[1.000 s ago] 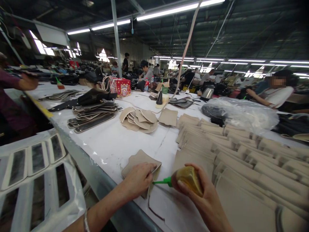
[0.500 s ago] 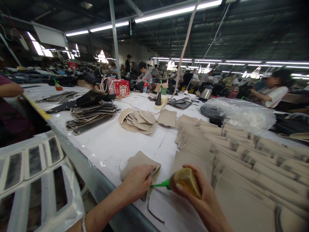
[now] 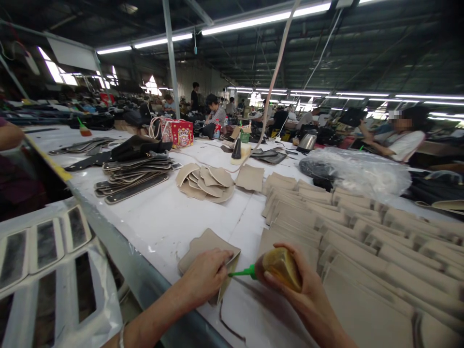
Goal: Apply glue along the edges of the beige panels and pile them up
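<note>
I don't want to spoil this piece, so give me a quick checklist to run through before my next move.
1. Left hand on the beige piece: ok.
2. Bottle gripped in the right hand: ok.
3. Green nozzle directed at the piece: ok.
4. Liquid in the bottle: ok, amber liquid shows.
5. Liquid leaving the tip: cannot tell, too small.
6. Nothing loose beside the piece: not ok, a thin dark strip lies near it.

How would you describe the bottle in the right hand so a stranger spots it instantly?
On the big white table, find the left hand on a beige piece near the edge. Beside it, the right hand holds a clear bottle of amber liquid, its green nozzle pointing left. Unlike the similar bottle standing far off at left, this one is held tipped sideways.
</note>
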`<state>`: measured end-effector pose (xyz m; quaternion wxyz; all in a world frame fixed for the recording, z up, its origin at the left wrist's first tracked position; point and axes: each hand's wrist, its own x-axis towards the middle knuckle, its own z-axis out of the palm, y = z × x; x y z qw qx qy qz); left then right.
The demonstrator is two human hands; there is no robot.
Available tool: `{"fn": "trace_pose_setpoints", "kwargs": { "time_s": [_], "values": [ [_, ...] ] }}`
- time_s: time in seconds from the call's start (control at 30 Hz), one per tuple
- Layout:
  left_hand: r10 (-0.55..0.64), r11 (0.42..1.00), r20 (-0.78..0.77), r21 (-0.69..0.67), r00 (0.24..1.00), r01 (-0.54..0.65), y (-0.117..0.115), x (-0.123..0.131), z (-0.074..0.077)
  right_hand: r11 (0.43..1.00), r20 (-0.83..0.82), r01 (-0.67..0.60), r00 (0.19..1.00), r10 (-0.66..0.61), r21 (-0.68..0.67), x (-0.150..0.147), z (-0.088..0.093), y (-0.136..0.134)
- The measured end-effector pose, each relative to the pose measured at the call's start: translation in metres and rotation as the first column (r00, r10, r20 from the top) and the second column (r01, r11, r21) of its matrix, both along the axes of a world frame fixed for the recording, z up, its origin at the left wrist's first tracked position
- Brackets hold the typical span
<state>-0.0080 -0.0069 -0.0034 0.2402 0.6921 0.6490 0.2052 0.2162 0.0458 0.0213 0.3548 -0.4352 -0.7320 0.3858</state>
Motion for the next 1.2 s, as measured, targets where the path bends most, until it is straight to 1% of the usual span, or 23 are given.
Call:
{"fn": "trace_pose_setpoints", "kwargs": {
  "time_s": [0.07, 0.17, 0.23, 0.3, 0.4, 0.43, 0.5, 0.6, 0.67, 0.73, 0.8, 0.9, 1.0, 1.07, 1.13, 1.2],
  "values": [
    [-0.003, 1.000, 0.004, 0.005, 1.000, 0.003, 0.000, 0.000, 0.000, 0.999, 0.013, 0.033, 0.999, -0.034, 0.030, 0.000, 0.000, 0.002],
    [-0.002, 1.000, 0.008, 0.002, 1.000, 0.002, 0.001, 0.001, 0.000, 0.981, 0.031, 0.126, 0.991, -0.132, 0.146, 0.001, 0.000, 0.008],
    [-0.002, 1.000, 0.005, -0.001, 1.000, 0.002, 0.002, 0.000, -0.001, 0.976, 0.040, 0.125, 0.990, -0.134, 0.178, 0.001, -0.001, 0.009],
    [-0.002, 1.000, 0.003, 0.000, 1.000, 0.002, 0.002, 0.000, -0.002, 0.988, 0.033, 0.080, 0.996, -0.085, 0.134, 0.002, -0.002, 0.006],
    [0.002, 1.000, 0.002, 0.003, 1.000, -0.002, 0.002, 0.000, -0.003, 1.000, -0.008, 0.020, 1.000, -0.020, -0.003, 0.002, -0.002, -0.001],
    [0.004, 1.000, 0.002, 0.005, 1.000, -0.004, 0.002, 0.000, -0.003, 0.999, -0.019, 0.019, 1.000, -0.020, -0.032, 0.002, -0.001, -0.002],
    [0.006, 1.000, 0.003, 0.007, 1.000, -0.006, 0.002, 0.000, -0.002, 0.998, -0.020, 0.059, 0.998, -0.060, -0.035, 0.001, 0.000, 0.000],
    [0.007, 1.000, 0.006, 0.003, 1.000, -0.007, 0.002, 0.001, -0.001, 0.989, 0.000, 0.144, 0.990, -0.144, 0.037, 0.000, 0.001, 0.004],
    [0.007, 1.000, 0.004, -0.012, 1.000, -0.007, 0.002, 0.001, -0.001, 0.990, 0.007, 0.133, 0.991, -0.133, 0.035, 0.000, 0.001, 0.003],
    [0.012, 1.000, 0.002, -0.026, 1.000, -0.012, 0.002, 0.001, 0.000, 0.995, -0.016, 0.095, 0.995, -0.095, -0.039, -0.002, 0.001, -0.004],
    [0.019, 0.999, 0.010, -0.026, 1.000, -0.019, 0.001, 0.000, 0.000, 0.988, -0.070, 0.064, 0.995, -0.075, -0.143, -0.004, 0.000, -0.015],
    [0.028, 1.000, 0.012, -0.016, 1.000, -0.027, 0.000, 0.000, 0.001, 0.959, -0.159, 0.055, 0.982, -0.102, -0.279, -0.008, -0.002, -0.031],
    [0.030, 0.999, 0.018, -0.018, 0.999, -0.030, 0.000, 0.000, 0.002, 0.940, -0.199, 0.055, 0.972, -0.128, -0.335, -0.009, -0.003, -0.038],
    [0.041, 0.999, 0.042, -0.020, 0.998, -0.040, -0.001, 0.000, 0.002, 0.928, -0.254, 0.014, 0.960, -0.117, -0.372, -0.007, -0.001, -0.037],
    [0.064, 0.998, 0.064, -0.032, 0.996, -0.062, -0.001, 0.000, 0.002, 0.896, -0.351, -0.054, 0.929, -0.117, -0.441, -0.004, 0.005, -0.034],
    [0.086, 0.996, 0.088, -0.046, 0.992, -0.082, -0.002, 0.000, 0.002, 0.843, -0.441, -0.099, 0.880, -0.174, -0.529, 0.002, 0.011, -0.029]
  ]
}}
